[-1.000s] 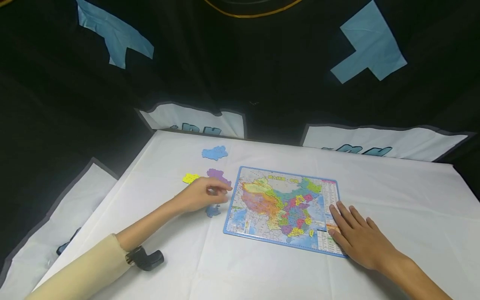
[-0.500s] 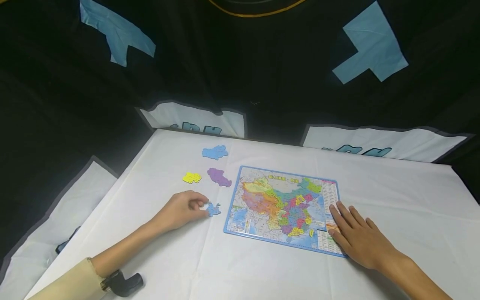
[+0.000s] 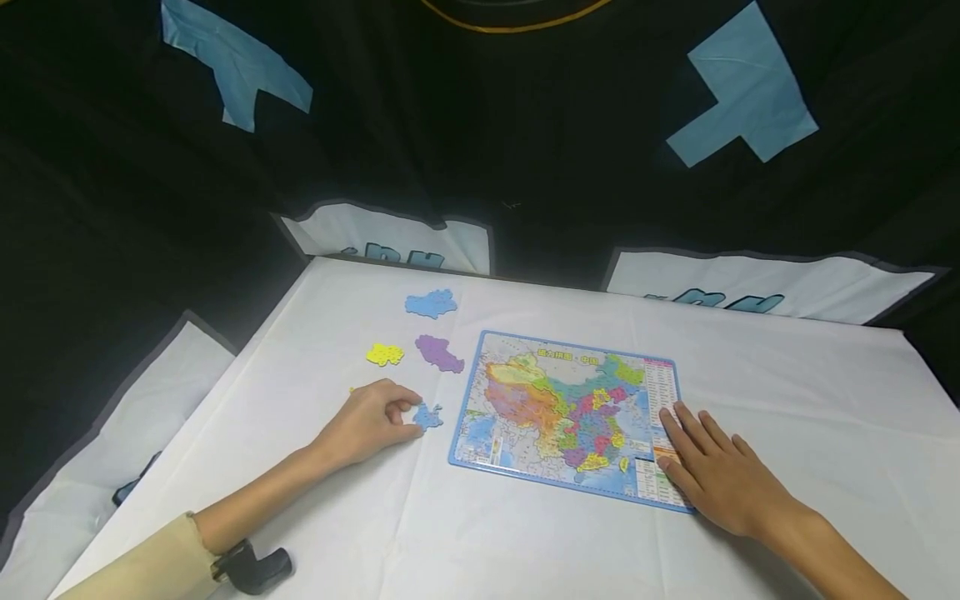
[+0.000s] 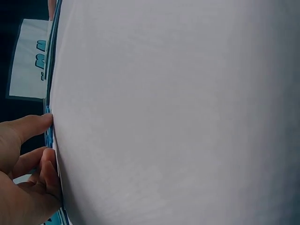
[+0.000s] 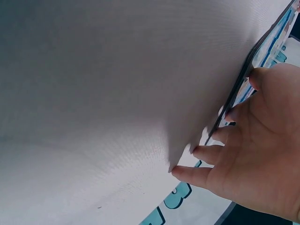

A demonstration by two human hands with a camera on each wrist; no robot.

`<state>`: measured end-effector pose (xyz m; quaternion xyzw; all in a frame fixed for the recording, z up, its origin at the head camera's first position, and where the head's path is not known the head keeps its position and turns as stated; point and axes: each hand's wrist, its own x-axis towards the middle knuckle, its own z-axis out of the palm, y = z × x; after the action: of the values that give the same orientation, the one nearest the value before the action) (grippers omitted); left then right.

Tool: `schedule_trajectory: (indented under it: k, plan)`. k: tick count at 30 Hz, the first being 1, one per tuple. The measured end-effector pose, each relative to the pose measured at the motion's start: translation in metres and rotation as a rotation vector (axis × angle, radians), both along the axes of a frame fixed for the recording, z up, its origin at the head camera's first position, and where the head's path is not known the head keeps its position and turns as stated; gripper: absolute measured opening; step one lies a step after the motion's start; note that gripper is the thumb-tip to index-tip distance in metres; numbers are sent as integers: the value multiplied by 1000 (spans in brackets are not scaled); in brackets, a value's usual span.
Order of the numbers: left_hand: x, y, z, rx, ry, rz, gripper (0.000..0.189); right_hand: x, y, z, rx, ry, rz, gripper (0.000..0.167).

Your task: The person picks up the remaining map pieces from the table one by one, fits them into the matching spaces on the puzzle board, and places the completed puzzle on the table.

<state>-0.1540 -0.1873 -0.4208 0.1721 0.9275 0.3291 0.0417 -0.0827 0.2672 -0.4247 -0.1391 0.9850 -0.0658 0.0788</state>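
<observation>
In the head view, my left hand (image 3: 375,423) pinches a small blue map puzzle piece (image 3: 429,417) by its left side, low on the white table. The left wrist view shows this blue piece (image 4: 49,133) edge-on between thumb and fingertips. Right of it lies the map puzzle board (image 3: 517,472), a colourful map in a blue frame. My right hand (image 3: 723,475) rests with spread, straight fingers on the board's right edge. In the right wrist view, this hand's fingers (image 5: 190,176) reach across the board's dark edge (image 5: 229,101).
Behind my left hand lie a yellow piece (image 3: 385,355), a purple piece (image 3: 439,353) and a larger blue piece (image 3: 431,304). A yellow bit (image 3: 352,389) peeks out beside the left knuckles. Black cloth (image 3: 525,167) hangs behind the white table (image 3: 525,542).
My left hand has drawn back leftward from the board's left edge to the small blue piece and now pinches it. The purple piece has come into full view. My right hand stays put.
</observation>
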Motion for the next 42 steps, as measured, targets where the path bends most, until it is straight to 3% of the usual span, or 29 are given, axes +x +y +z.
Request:
schedule_trajectory:
  k: [9, 16, 25, 32, 42]
  plan:
    - [0, 4, 1, -32, 5, 2, 48, 0, 0, -1, 6, 4, -6, 72]
    - [-2, 5, 0, -48, 24, -18, 46, 0, 1, 0, 4, 4, 0, 71]
    - [-4, 15, 6, -11, 37, -22, 45, 0, 1, 0, 5, 4, 3, 71]
    - [-4, 45, 17, 35, 9, -99, 47, 0, 1, 0, 3, 9, 6, 71]
    - [3, 88, 11, 130, 6, -248, 44, 0, 1, -1, 4, 10, 3, 71]
